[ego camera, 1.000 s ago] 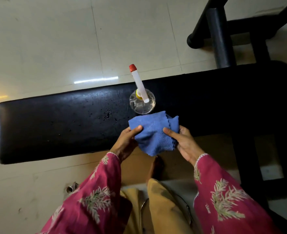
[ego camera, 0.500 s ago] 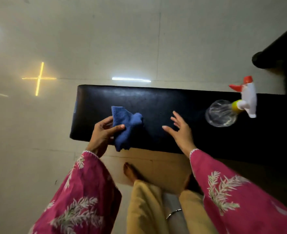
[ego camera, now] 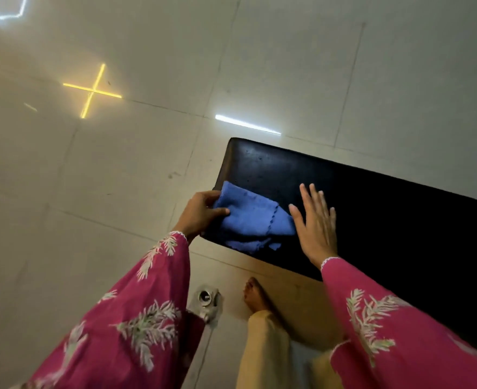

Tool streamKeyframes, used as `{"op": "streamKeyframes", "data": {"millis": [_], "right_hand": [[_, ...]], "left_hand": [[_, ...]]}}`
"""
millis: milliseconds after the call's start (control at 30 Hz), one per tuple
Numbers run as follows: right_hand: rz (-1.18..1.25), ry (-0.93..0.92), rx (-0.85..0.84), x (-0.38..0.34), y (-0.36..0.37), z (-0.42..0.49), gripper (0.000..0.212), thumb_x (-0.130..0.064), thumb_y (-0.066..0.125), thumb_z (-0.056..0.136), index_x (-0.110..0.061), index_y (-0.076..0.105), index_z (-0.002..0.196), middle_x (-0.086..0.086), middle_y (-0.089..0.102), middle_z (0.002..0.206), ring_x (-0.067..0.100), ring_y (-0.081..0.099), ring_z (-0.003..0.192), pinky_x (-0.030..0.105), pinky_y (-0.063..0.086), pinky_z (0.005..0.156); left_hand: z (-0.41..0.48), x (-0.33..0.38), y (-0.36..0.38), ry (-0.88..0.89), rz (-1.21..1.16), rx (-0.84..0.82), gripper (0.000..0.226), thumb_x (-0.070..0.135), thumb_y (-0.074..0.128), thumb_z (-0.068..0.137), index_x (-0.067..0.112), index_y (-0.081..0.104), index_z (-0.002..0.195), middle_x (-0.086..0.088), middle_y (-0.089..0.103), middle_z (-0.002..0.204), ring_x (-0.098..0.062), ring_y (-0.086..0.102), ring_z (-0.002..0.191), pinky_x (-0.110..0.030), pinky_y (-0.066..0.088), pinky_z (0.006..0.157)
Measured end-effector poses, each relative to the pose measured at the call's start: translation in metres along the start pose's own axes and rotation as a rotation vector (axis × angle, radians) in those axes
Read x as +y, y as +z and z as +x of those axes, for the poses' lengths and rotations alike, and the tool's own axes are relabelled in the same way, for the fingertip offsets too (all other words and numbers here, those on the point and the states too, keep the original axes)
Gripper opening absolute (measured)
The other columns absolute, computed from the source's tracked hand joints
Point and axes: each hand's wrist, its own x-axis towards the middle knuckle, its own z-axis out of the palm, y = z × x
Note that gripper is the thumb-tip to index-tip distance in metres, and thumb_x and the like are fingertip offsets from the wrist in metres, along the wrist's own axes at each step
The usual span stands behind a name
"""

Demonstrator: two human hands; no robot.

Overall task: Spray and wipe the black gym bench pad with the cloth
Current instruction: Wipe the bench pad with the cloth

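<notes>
Left grip (ego camera: 201, 213) pinches the blue cloth (ego camera: 252, 220) at the bench pad (ego camera: 372, 197) end in mid-frame, right grip (ego camera: 314, 223) flat, open and empty beside it, so wiping seems barely begun, though wetness is hard to judge.

Dim, warm light. Beyond my black bench pad (ego camera: 372, 209), glossy floor tiles (ego camera: 147, 169) mirror a white strip and a yellow cross. Shadow deepens toward the pad's right end; wide-angle edges bend.
</notes>
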Motion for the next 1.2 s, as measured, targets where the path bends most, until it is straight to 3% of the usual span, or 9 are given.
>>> {"op": "streamKeyframes", "data": {"millis": [300, 367, 433, 567, 700, 800, 900, 1100, 1200], "right_hand": [[-0.117, 0.022, -0.026, -0.008, 0.015, 0.014, 0.055, -0.044, 0.028, 0.097, -0.029, 0.010, 0.147, -0.005, 0.003, 0.157, 0.011, -0.004, 0.143, 0.041, -0.004, 0.114], [-0.122, 0.035, -0.012, -0.006, 0.011, 0.020, 0.055, -0.045, 0.027, 0.097, -0.028, 0.011, 0.147, -0.005, 0.003, 0.157, 0.011, -0.003, 0.143, 0.040, -0.005, 0.114], [-0.129, 0.048, 0.013, -0.002, 0.006, 0.026, 0.055, -0.045, 0.025, 0.096, -0.027, 0.012, 0.147, -0.004, 0.004, 0.157, 0.012, -0.003, 0.143, 0.040, -0.005, 0.114], [-0.097, 0.020, 0.070, 0.011, -0.005, 0.040, 0.056, -0.050, 0.011, 0.096, -0.027, 0.013, 0.146, -0.007, 0.008, 0.155, 0.009, 0.000, 0.142, 0.039, -0.004, 0.115], [-0.145, -0.041, 0.098, 0.031, -0.009, 0.064, 0.060, -0.048, 0.008, 0.091, -0.026, 0.014, 0.146, -0.007, 0.012, 0.155, 0.010, 0.004, 0.142, 0.036, -0.004, 0.114], [-0.246, -0.117, 0.142, 0.046, -0.008, 0.080, 0.061, -0.050, 0.011, 0.092, -0.022, 0.022, 0.145, -0.001, 0.021, 0.153, 0.015, 0.014, 0.142, 0.037, -0.002, 0.113], [-0.339, -0.186, 0.162, 0.056, -0.005, 0.084, 0.061, -0.049, 0.014, 0.094, -0.018, 0.029, 0.144, 0.005, 0.031, 0.150, 0.021, 0.027, 0.138, 0.040, 0.005, 0.110], [-0.377, -0.212, 0.208, 0.059, 0.001, 0.086, 0.059, -0.049, 0.009, 0.096, -0.019, 0.027, 0.143, 0.005, 0.033, 0.149, 0.019, 0.024, 0.136, 0.041, 0.009, 0.110], [-0.377, -0.215, 0.227, 0.060, 0.002, 0.086, 0.059, -0.049, 0.009, 0.097, -0.019, 0.029, 0.143, 0.005, 0.034, 0.148, 0.018, 0.024, 0.135, 0.042, 0.011, 0.109]], "left_hand": [[0.032, -0.025, -0.004, -0.019, -0.038, 0.197, 0.032, 0.008, 0.069, 0.078, 0.016, 0.066, 0.110, 0.001, 0.068, 0.106, -0.016, 0.062, 0.100, -0.035, 0.047, 0.095], [0.022, -0.020, 0.014, 0.022, 0.051, 0.444, 0.046, 0.015, 0.066, 0.084, 0.014, 0.053, 0.128, 0.008, 0.054, 0.120, -0.007, 0.049, 0.112, -0.018, 0.032, 0.101], [0.005, -0.012, 0.040, 0.081, 0.094, 0.599, 0.055, 0.028, 0.052, 0.093, 0.011, 0.032, 0.142, 0.002, 0.038, 0.142, -0.006, 0.031, 0.129, -0.015, 0.017, 0.107], [0.010, -0.006, 0.096, -0.003, 0.233, 0.412, 0.074, 0.052, 0.018, 0.091, 0.009, -0.007, 0.146, -0.003, -0.011, 0.155, -0.007, -0.017, 0.139, -0.019, -0.015, 0.111], [0.064, 0.021, 0.120, -0.199, 0.428, 0.546, 0.093, 0.070, -0.003, 0.082, 0.002, -0.004, 0.145, -0.015, -0.002, 0.156, -0.020, -0.008, 0.143, -0.032, -0.010, 0.115], [0.077, 0.018, 0.125, 0.051, 0.630, 0.546, 0.083, 0.063, 0.012, 0.090, 0.000, 0.014, 0.145, -0.018, 0.017, 0.153, -0.025, 0.013, 0.143, -0.034, -0.001, 0.116], [0.063, -0.013, 0.112, 0.316, 0.813, 0.440, 0.081, 0.062, 0.018, 0.091, 0.002, 0.021, 0.145, -0.013, 0.020, 0.153, -0.022, 0.016, 0.142, -0.036, 0.005, 0.116], [0.112, 0.024, 0.098, -0.148, 0.625, 0.587, 0.090, 0.070, 0.016, 0.084, 0.008, 0.000, 0.147, -0.009, 0.002, 0.157, -0.019, -0.001, 0.144, -0.037, -0.002, 0.117], [0.118, 0.032, 0.109, -0.049, 0.725, 0.532, 0.088, 0.069, 0.015, 0.086, 0.007, -0.002, 0.147, -0.009, -0.002, 0.157, -0.018, -0.006, 0.144, -0.036, -0.007, 0.117]]}}
